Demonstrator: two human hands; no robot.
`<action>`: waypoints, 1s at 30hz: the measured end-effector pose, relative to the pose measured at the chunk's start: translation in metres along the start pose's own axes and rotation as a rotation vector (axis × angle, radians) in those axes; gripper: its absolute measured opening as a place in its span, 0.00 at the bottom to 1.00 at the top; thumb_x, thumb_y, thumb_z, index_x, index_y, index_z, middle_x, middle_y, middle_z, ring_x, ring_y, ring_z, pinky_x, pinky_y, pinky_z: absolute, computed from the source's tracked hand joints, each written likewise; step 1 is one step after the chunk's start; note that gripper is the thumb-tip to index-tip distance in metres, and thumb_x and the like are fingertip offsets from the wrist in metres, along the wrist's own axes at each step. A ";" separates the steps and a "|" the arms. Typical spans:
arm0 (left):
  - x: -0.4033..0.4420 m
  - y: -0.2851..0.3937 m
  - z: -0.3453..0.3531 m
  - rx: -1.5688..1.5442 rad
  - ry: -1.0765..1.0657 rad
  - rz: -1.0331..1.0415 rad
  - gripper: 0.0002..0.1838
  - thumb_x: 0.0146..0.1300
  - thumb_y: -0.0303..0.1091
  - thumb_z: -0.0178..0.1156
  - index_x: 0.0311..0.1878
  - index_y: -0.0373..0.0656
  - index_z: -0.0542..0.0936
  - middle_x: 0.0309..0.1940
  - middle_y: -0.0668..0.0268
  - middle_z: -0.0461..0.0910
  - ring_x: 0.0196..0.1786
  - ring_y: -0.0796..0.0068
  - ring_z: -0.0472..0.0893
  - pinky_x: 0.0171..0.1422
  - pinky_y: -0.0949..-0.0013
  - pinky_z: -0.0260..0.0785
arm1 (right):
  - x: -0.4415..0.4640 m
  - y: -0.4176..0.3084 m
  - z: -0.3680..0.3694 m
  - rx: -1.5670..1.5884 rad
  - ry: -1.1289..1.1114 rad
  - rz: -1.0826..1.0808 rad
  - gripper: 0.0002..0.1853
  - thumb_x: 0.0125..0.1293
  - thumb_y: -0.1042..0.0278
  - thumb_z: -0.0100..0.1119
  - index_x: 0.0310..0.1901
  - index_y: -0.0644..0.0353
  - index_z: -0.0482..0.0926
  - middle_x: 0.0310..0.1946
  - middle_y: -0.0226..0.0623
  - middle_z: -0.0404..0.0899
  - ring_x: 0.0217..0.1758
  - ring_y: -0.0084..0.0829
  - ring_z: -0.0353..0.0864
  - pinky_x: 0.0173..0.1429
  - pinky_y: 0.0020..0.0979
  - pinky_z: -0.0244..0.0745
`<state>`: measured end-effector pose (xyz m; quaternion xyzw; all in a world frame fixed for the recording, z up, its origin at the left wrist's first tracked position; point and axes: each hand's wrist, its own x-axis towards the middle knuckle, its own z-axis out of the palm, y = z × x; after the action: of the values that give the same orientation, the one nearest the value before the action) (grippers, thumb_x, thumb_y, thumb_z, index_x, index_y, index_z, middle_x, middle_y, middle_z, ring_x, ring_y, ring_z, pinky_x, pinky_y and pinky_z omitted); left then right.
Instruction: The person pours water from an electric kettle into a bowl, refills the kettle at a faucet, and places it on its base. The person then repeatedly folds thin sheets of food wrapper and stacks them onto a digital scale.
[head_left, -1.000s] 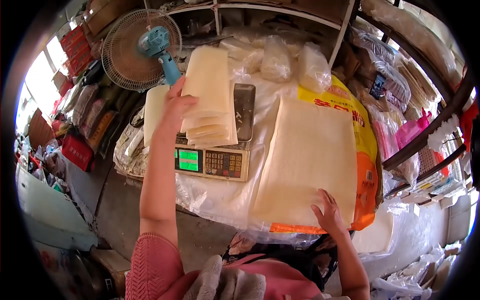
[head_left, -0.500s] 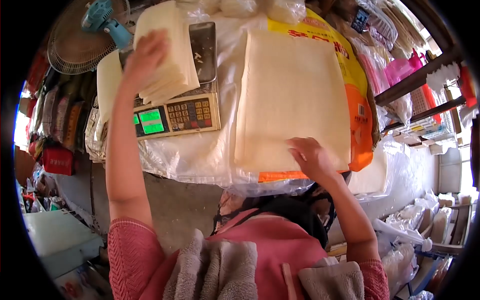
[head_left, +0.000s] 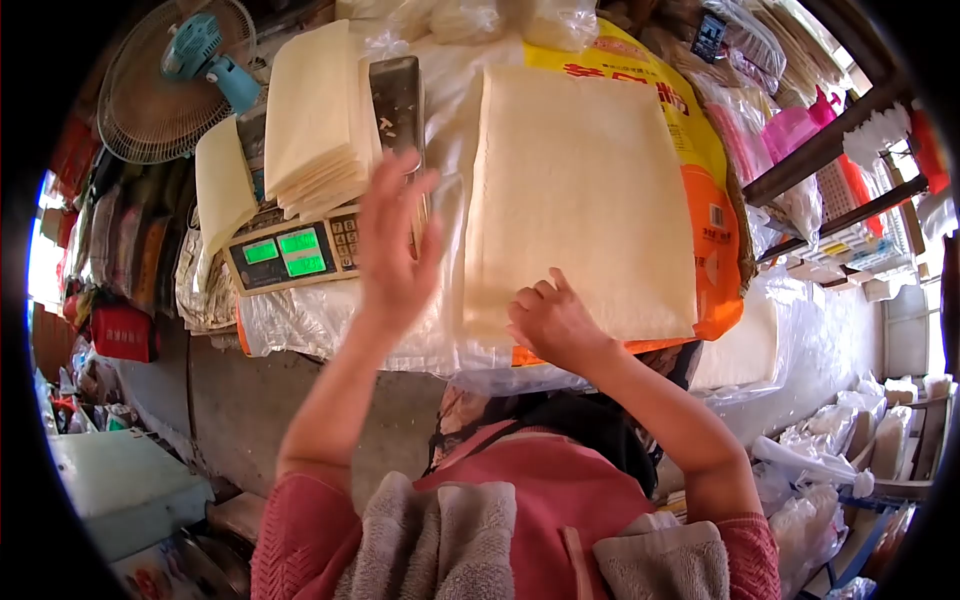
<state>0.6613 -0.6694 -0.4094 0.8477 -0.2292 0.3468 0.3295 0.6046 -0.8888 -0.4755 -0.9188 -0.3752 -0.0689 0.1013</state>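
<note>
My left hand (head_left: 398, 245) is in the air, open and fingers spread, in front of the scale's keypad; it holds nothing and is slightly blurred. A wide stack of thin cream sheets (head_left: 580, 190) lies flat on the table. Over its near left edge is my right hand (head_left: 555, 322), with most fingers curled and one pointing forward; whatever is under the fingers is hidden. A folded pile of cream sheets (head_left: 318, 120) rests on the digital scale (head_left: 345, 245), whose green displays are lit. Small crumbs dot the scale's dark tray (head_left: 397, 110).
White plastic sheeting (head_left: 330, 320) and a yellow-orange printed sack (head_left: 715, 230) cover the table. A fan (head_left: 175, 85) stands at the back left. Another cream sheet (head_left: 222, 180) hangs beside the scale. A shelf frame (head_left: 830, 145) with bagged goods is on the right.
My left hand has left the pile on the scale and come right and nearer. My right hand has slid left along the stack's near edge, its fingers now more curled.
</note>
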 end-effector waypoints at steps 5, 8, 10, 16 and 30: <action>-0.069 0.022 0.032 -0.232 -0.147 -0.245 0.22 0.64 0.33 0.54 0.60 0.35 0.69 0.66 0.52 0.62 0.70 0.52 0.58 0.74 0.56 0.48 | 0.010 -0.011 0.017 -0.159 0.009 -0.066 0.03 0.50 0.72 0.56 0.22 0.57 0.75 0.26 0.36 0.75 0.33 0.36 0.77 0.50 0.46 0.72; -0.084 0.031 0.042 -0.243 -0.162 -0.275 0.27 0.62 0.33 0.56 0.64 0.34 0.65 0.68 0.49 0.57 0.73 0.51 0.53 0.75 0.54 0.44 | 0.015 -0.007 0.019 -0.005 -0.035 0.040 0.04 0.53 0.72 0.57 0.24 0.59 0.76 0.24 0.35 0.75 0.28 0.32 0.77 0.42 0.36 0.78; -0.094 0.034 0.044 -0.091 -0.267 -0.267 0.34 0.57 0.33 0.60 0.67 0.38 0.61 0.71 0.50 0.52 0.75 0.53 0.47 0.75 0.50 0.39 | 0.013 0.020 0.000 0.513 0.052 0.441 0.04 0.58 0.71 0.57 0.28 0.60 0.78 0.26 0.35 0.78 0.30 0.30 0.79 0.39 0.31 0.78; -0.077 0.036 0.061 0.172 -0.981 -0.104 0.25 0.55 0.34 0.60 0.58 0.43 0.73 0.66 0.54 0.62 0.71 0.53 0.56 0.73 0.45 0.44 | -0.025 0.068 -0.009 1.206 0.255 0.647 0.15 0.61 0.62 0.58 0.44 0.64 0.79 0.44 0.40 0.80 0.48 0.32 0.80 0.55 0.32 0.73; 0.010 0.030 0.131 0.193 -1.183 -0.155 0.39 0.46 0.51 0.69 0.62 0.46 0.69 0.63 0.50 0.60 0.66 0.44 0.59 0.62 0.43 0.60 | -0.006 0.119 -0.106 0.335 0.269 0.635 0.13 0.66 0.64 0.54 0.43 0.66 0.75 0.33 0.58 0.76 0.38 0.58 0.75 0.39 0.46 0.71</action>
<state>0.7071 -0.7854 -0.4609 0.9371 -0.2785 -0.1893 0.0920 0.6787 -1.0007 -0.3897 -0.9427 -0.0612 -0.0917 0.3148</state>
